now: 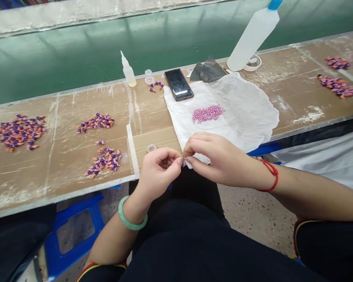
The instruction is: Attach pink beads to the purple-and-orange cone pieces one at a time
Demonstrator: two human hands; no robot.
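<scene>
My left hand [159,170] and my right hand [214,156] meet at the bench's near edge, fingertips pinched together on a tiny purple piece [183,161]. Both hands are closed in a pinch. A jade-green bangle [129,219] is on my left wrist and a red cord [272,174] on my right. Just beyond my hands a crumpled white sheet [247,113] holds a small heap of pink beads [208,113]. Left of my hands lie piles of purple-and-orange pieces [104,160], another pile [95,121] behind them.
A black phone [179,84], a small glue bottle [128,72], a tiny clear cup [148,76] and a tall white bottle [253,37] stand at the back. More piece piles lie far left [19,131] and far right [338,86]. A blue stool [73,231] is below.
</scene>
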